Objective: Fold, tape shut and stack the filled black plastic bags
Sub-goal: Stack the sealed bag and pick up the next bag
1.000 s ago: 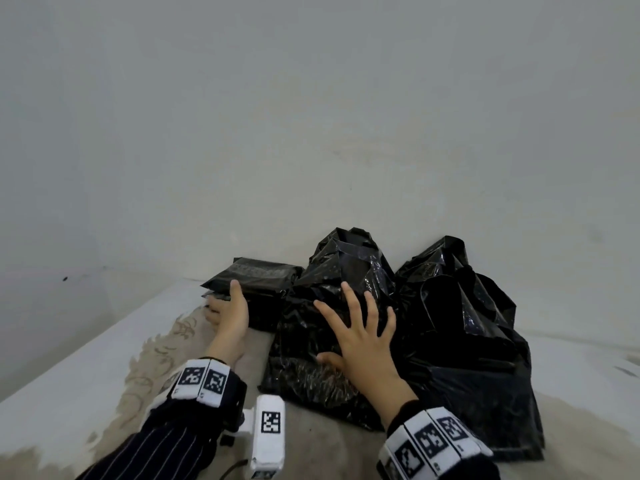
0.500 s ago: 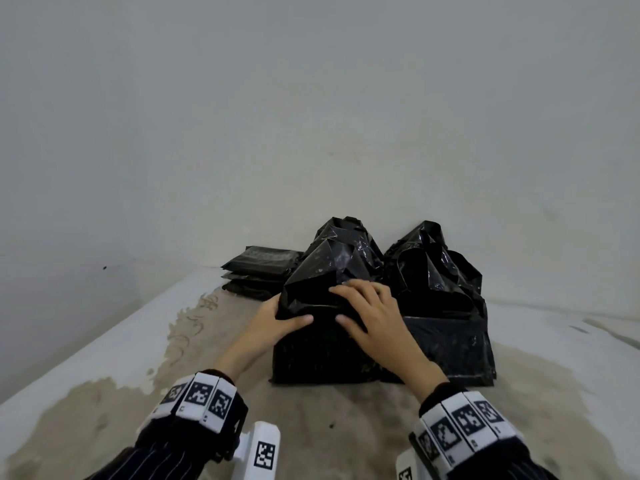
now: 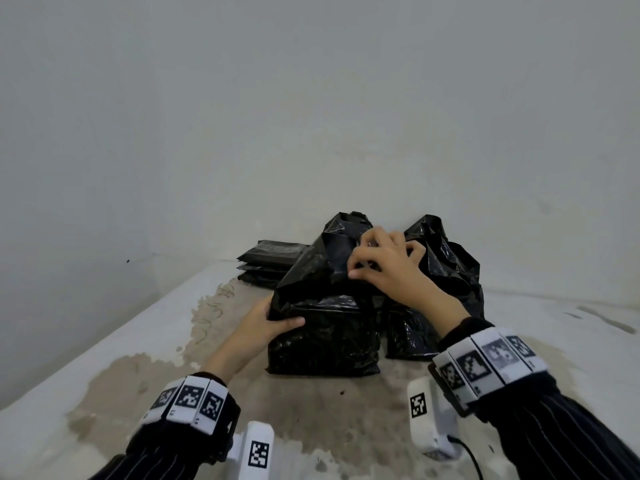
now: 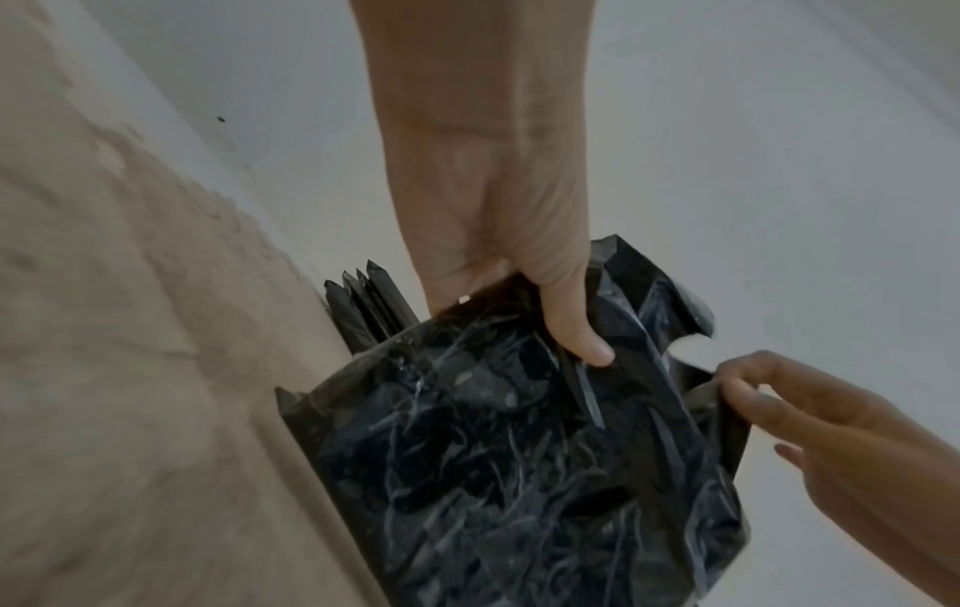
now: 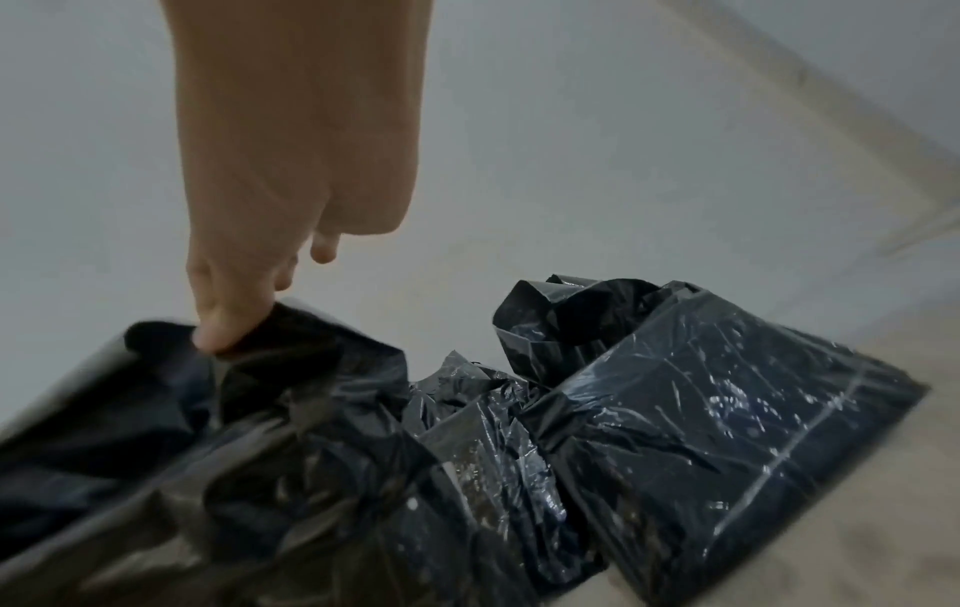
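Change: we note the right hand [image 3: 384,268] has risen from the front bag [image 3: 325,334] face to pinch its loose top | left hand [image 3: 273,318] grips its left side | bag mid-desk [image 3: 104,358], beside unfolded bags [image 3: 446,271] | folding begins.
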